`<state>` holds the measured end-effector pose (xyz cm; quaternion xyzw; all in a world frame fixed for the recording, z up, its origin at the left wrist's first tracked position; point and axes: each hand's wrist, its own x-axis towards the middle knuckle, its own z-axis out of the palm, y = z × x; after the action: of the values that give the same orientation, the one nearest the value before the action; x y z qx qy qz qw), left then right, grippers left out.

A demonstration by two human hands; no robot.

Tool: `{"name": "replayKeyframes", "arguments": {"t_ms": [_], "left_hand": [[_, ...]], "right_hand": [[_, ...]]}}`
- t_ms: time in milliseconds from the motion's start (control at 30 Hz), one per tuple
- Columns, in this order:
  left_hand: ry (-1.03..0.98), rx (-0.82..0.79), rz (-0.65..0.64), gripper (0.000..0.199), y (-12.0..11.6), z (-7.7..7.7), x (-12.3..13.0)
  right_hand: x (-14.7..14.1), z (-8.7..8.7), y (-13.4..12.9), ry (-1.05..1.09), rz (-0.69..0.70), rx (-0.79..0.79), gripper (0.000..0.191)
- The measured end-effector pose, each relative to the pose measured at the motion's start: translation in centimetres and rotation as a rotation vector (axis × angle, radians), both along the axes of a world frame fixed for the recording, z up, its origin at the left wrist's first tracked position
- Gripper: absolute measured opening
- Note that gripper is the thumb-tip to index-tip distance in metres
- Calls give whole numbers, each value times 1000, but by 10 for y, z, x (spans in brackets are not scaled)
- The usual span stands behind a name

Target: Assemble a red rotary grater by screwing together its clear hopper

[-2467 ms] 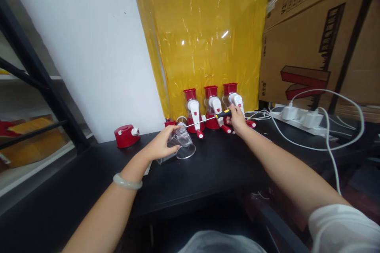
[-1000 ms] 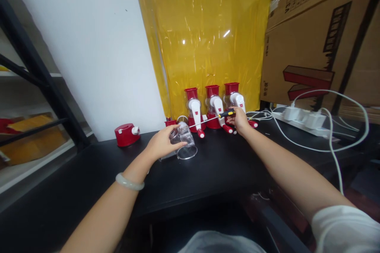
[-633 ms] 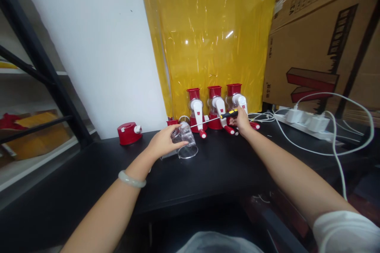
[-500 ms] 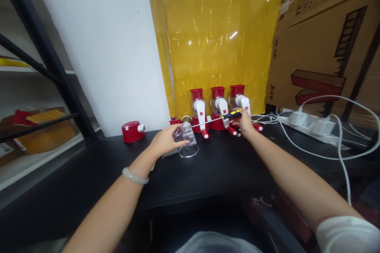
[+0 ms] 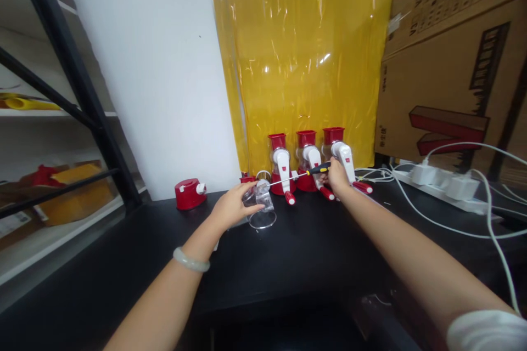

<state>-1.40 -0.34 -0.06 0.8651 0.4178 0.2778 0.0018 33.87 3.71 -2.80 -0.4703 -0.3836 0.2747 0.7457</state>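
Behind the black table [image 5: 288, 274], noted yellow plastic sheeting [image 5: 304, 77] at upper centre, a white panel [image 5: 160, 82] beside it on the left, and a printed cardboard carton [image 5: 440, 77] at upper right. Recorded along the left edge of the frame: black-framed shelving [image 5: 74, 68], with boxes [image 5: 84, 186] on a lower shelf.

Found at frame centre: clear plastic housing [image 5: 264, 204], held in the left hand [image 5: 234, 207] between thumb and fingers, with circular rim towards the bottom of the frame. Cannot confirm contact between rim and table. Noted just behind the housing: a small metal cylinder [image 5: 263, 176].

Found right of centre: screwdriver [image 5: 317, 169] with black-and-yellow handle, held in the closed right hand [image 5: 338, 176]. Seen pointing leftward, with tip at the upper part of the housing, close to the left fingertips; cannot confirm contact there.

Counted three red-and-white crank units [image 5: 312, 158], upright in a row behind the screwdriver. Observed left of centre, well apart from the housing: a red base [image 5: 190, 194] with white fitting. Listed at right: a white power strip [image 5: 444, 196], with plugs [image 5: 461, 187] inserted and cables alongside.
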Motion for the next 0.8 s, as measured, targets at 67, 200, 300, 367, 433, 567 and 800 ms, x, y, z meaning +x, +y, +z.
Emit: {"name": "replayKeyframes", "arguments": {"t_ms": [67,200,300,367,433,567,800], "left_hand": [[30,-1,65,73,-1,0,0],[86,-11,121,72,-4,2,0],[69,-7,99,74,-5,2,1],[45,-10,115,79,-5,1,1],[28,-25,159,83,-5,1,1],[29,-40,207,77,-6,1,2],[9,-3,175,70,-5,-1,2]], "right_hand": [[-2,0,-2,76,25,-57,24],[0,-3,-10,137,111,-32,17],[1,-5,-13,165,100,-4,11],[-1,-7,-14,168,89,27,18],[-2,-9,-13,119,66,59,34],[-2,-14,-13,-7,-8,124,53],[0,-19,-13,99,14,139,37]]}}
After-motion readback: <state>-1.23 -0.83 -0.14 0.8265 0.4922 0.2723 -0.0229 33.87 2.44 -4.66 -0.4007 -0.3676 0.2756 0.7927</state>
